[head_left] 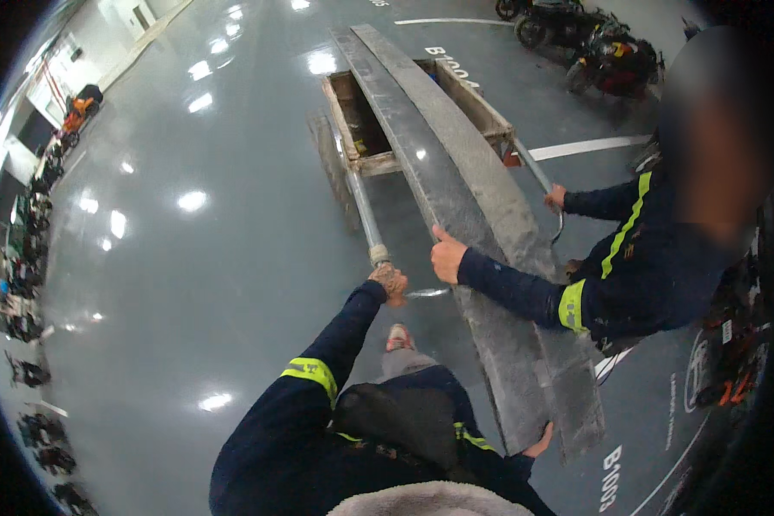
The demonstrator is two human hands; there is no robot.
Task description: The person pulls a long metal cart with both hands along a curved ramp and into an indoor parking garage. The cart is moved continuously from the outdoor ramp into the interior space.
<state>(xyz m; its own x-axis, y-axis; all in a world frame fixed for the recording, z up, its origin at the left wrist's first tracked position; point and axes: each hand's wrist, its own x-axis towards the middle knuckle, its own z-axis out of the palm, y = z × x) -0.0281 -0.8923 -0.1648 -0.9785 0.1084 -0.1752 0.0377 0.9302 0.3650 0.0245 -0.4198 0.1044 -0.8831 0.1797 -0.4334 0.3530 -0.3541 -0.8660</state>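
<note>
On grey flooring, gripping silvery tubular handle with left hand, touching flat grey slab with right hand, unclear how closed; apparently loaded, not unloaded.

The left slab was dark grey, mottled paler; the right slab lighter. The floor was blue-grey with white lines, the cart brown, its handle silver. Both jackets were navy with yellow-green bands, the shoe reddish and white
</note>
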